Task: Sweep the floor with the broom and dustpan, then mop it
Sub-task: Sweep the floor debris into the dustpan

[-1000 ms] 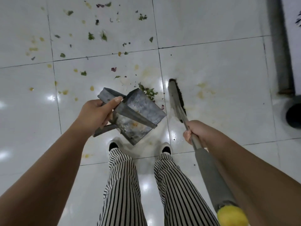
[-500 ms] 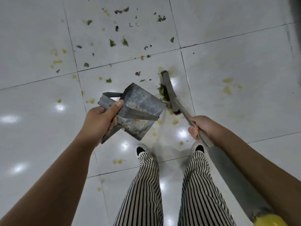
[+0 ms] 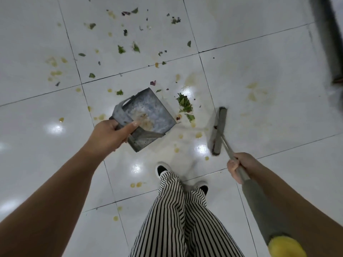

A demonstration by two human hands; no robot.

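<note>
White glossy tiled floor (image 3: 259,75), green leaf scraps (image 3: 184,104) scattered. My left hand (image 3: 109,135) grips grey metal dustpan (image 3: 148,117); right hand (image 3: 239,166) clamps grey-handled broom (image 3: 219,130), head just right of scraps.

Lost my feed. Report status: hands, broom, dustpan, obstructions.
Left hand grips dustpan. Right hand grips broom handle. Green scrap pile between broom head and pan, not yet in. Nothing blocking.
</note>
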